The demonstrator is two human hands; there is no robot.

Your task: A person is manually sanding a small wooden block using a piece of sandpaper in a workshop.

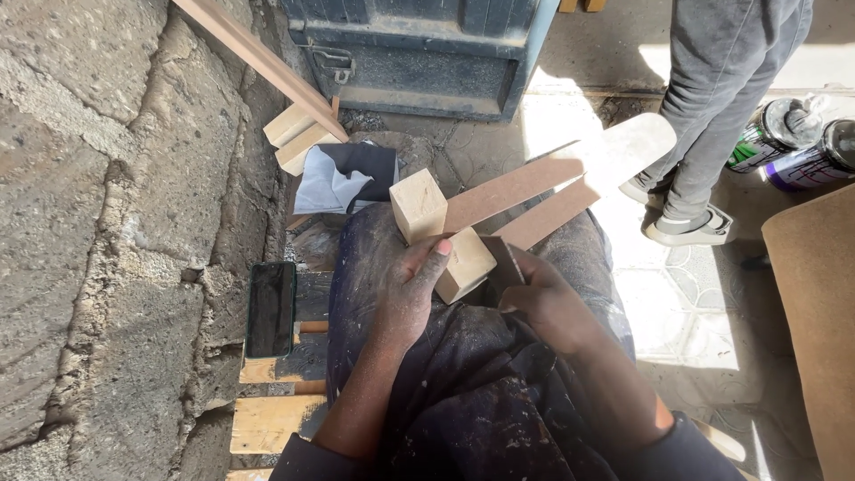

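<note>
At frame centre, over the person's lap, both hands are working on a small wooden assembly. The left hand (411, 289) is closing its grip on a pale wooden block (463, 263), thumb pressing along the block's upper edge, apparently to steady it against the knee. The right hand (545, 303) is clamping its grip around the near end of a brown slat (543, 218), which is running out toward two o'clock; the hold is low on the slat, seemingly so the far end stays free. A second block (417, 205) is sitting at twelve o'clock from the left hand, fixed to a longer slat (570, 165) lying parallel to the first. The lap is serving as the rest, cushioned by dark, dust-marked trousers (481, 392).

Further out, at nine o'clock, a dark phone (270, 309) is lying flat on a plank seat (272, 419) beside the rough stone wall (98, 223). At eleven o'clock, offcut blocks (298, 135) and a folded cloth (346, 178) are resting on the ground. At one o'clock another person's legs (712, 107) are standing near two paint tins (802, 142).
</note>
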